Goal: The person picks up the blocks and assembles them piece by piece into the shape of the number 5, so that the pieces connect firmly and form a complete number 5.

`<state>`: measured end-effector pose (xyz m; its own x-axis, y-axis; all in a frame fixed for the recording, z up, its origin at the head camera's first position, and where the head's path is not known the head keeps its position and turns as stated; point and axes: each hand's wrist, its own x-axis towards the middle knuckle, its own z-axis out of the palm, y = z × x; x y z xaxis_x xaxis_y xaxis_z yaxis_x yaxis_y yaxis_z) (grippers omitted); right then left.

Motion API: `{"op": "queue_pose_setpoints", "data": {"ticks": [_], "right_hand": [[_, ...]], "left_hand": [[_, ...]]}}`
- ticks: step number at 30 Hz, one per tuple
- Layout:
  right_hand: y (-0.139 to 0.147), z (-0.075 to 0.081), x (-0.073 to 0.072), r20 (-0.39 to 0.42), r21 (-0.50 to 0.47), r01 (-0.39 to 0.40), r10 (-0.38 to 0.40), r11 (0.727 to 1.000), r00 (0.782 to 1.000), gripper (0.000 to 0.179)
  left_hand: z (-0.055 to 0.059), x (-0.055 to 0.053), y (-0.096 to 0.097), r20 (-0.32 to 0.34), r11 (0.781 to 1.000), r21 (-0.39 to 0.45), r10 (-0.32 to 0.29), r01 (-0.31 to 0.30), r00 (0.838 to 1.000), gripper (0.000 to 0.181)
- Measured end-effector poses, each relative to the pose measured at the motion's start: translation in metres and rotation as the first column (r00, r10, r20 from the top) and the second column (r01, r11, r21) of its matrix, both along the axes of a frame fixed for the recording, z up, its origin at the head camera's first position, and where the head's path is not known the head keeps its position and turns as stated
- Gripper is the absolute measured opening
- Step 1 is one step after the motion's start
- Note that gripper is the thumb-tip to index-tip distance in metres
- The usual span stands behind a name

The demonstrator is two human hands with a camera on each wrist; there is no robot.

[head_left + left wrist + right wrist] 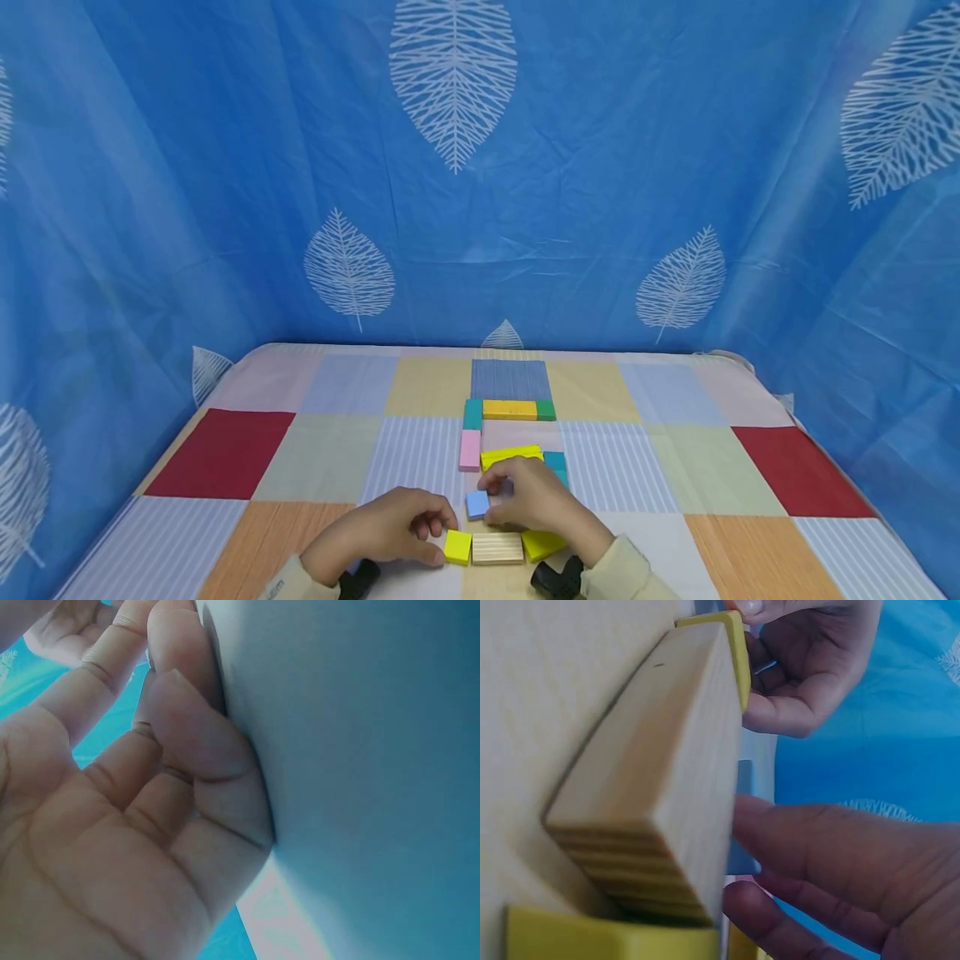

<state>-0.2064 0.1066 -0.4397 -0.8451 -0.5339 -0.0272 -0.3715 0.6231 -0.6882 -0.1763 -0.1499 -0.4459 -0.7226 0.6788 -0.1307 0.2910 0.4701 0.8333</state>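
My left hand (396,527) pinches a yellow block (458,547) by its left side, thumb in front and index finger behind. In the left wrist view its other fingers (154,806) curl in, and no block shows. My right hand (538,492) holds a small blue block (476,505) by its right side between thumb and index finger; the right wrist view hides part of that block behind the thumb (802,836). A plain wooden block (641,742) with a striped end lies between the yellow block and another yellow block (543,545), under my right wrist.
Farther back, a teal block (472,414), an orange block (510,410), a green block (545,410) and a pink block (469,451) form an outline. Yellow strips (512,456) and teal blocks (555,462) lie right of the pink one. A patchwork cloth (322,458) covers the table; a blue curtain (525,250) surrounds it.
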Motion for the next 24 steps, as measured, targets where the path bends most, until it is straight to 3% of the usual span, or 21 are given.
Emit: {"op": "queue_pose_setpoints", "data": {"ticks": [5,10,15,19,24], "right_hand": [[0.008,0.006,0.0,0.022,-0.044,-0.018,0.019,0.999,1.0,0.024],[0.026,0.005,-0.004,0.008,-0.16,-0.051,0.053,0.986,0.999,0.017],[0.046,0.0,-0.007,0.029,-0.314,-0.074,0.087,0.946,0.996,0.015],[0.064,-0.004,-0.009,0.082,-0.381,-0.077,0.117,0.921,0.99,0.015],[0.089,-0.011,-0.013,0.16,-0.453,-0.12,0.212,0.884,0.964,0.019]], "left_hand": [[0.0,-0.003,-0.003,-0.006,1.0,0.01,-0.015,0.015,1.0,0.02],[0.0,-0.004,-0.002,0.018,1.0,-0.006,0.011,-0.011,1.0,0.022],[0.001,-0.005,-0.002,0.032,0.999,-0.023,0.031,-0.03,0.999,0.023],[0.002,-0.006,-0.003,0.033,1.0,-0.02,0.021,-0.021,0.999,0.022],[0.002,-0.009,-0.004,0.03,1.0,-0.016,0.012,-0.011,0.999,0.022]]}}
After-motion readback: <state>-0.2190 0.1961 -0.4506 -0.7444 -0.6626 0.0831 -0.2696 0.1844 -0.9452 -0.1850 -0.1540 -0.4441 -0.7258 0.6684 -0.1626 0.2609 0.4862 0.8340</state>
